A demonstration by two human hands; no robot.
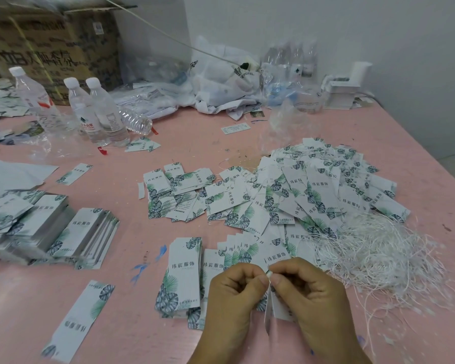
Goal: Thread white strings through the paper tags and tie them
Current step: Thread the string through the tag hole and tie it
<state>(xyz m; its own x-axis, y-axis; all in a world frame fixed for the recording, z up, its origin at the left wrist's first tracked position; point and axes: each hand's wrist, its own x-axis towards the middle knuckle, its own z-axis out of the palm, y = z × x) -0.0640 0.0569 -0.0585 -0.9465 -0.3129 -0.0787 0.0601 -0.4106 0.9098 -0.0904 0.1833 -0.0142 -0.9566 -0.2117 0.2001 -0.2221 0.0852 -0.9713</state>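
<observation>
Currently I see one paper tag hanging edge-on between both hands, low centre over the pink bench. Left hand and right hand meet at its top, fingertips pinched there; any string is too fine to tell. White strings lie tangled right, tied tags beyond.

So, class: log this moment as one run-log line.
step: threading | left hand: pinches tag top | right hand: pinches same spot | strings: right | table
</observation>
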